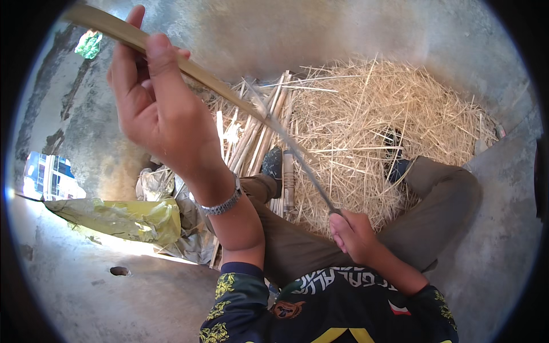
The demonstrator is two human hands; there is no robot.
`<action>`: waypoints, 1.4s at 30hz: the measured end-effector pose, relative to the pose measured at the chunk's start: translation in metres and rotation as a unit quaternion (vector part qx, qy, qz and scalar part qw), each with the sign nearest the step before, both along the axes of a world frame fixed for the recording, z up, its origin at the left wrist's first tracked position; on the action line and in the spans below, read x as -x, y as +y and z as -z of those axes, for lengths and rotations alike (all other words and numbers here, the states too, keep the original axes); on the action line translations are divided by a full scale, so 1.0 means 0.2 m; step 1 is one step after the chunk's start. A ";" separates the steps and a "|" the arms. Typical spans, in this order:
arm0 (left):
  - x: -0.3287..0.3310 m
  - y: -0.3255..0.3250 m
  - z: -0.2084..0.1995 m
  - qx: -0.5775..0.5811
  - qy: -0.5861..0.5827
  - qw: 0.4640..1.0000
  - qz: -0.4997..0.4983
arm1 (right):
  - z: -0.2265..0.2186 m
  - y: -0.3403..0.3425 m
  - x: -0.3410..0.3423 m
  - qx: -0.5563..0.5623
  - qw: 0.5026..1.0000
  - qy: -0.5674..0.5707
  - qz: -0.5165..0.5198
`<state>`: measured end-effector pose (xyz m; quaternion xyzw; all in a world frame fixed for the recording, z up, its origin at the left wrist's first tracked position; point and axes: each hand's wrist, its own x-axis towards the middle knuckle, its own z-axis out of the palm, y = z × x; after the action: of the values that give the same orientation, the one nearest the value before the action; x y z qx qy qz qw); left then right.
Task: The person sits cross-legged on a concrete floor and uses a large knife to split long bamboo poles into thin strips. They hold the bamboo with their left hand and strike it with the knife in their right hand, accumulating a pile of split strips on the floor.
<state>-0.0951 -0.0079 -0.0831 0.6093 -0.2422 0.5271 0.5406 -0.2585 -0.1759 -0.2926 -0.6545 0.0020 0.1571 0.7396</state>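
Head camera gives me a grey concrete wall (pixel 366 34) around a concrete floor (pixel 474 257), and against the floor's far edge lies a wide heap of straw-coloured shavings (pixel 366 137), from which I judge that plenty of cutting is already done. Toward the floor's left side I see a crumpled yellow sack (pixel 131 220), and between it and the heap a loose bundle of slim sticks (pixel 247 150); whether those are finished, I cannot tell. The long strip (pixel 200 76) in hand looks unfinished to me, since the knife (pixel 303 163) meets it, so some trimming is probably left. It seems to be bamboo: flat, tan, gently bowed, held up off the floor on a slant, one end near the rim of my view and the other down at the blade. Blur around that crossing keeps me from seeing whether the edge bites in. The left hand (pixel 151 108) is raised and part-curled, thumb and fingers pinching the strip; the right hand (pixel 354 234), smaller in my view, is wrapped closely around the knife's lower end.
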 end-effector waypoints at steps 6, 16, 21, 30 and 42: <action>0.04 0.00 -0.03 -0.004 0.013 0.998 -0.055 | 0.03 -0.05 0.00 0.086 0.994 -0.070 0.023; 0.07 -0.04 0.00 0.016 -0.077 0.991 -0.110 | 0.00 -0.02 0.00 0.088 0.996 -0.008 0.022; 0.04 0.01 -0.02 0.025 -0.025 0.997 -0.074 | -0.11 -0.07 0.00 0.034 0.997 -0.016 0.066; 0.06 0.02 0.00 -0.034 -0.056 0.988 -0.137 | 0.05 0.02 -0.04 -0.007 1.000 0.005 0.003; 0.08 0.11 -0.03 0.012 0.007 1.000 -0.023 | -0.17 0.01 0.06 -0.033 0.996 -0.076 0.030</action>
<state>-0.1106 0.0145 -0.0779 0.6124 -0.2178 0.5378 0.5369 -0.2695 -0.1742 -0.2582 -0.6390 -0.0394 0.0846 0.7635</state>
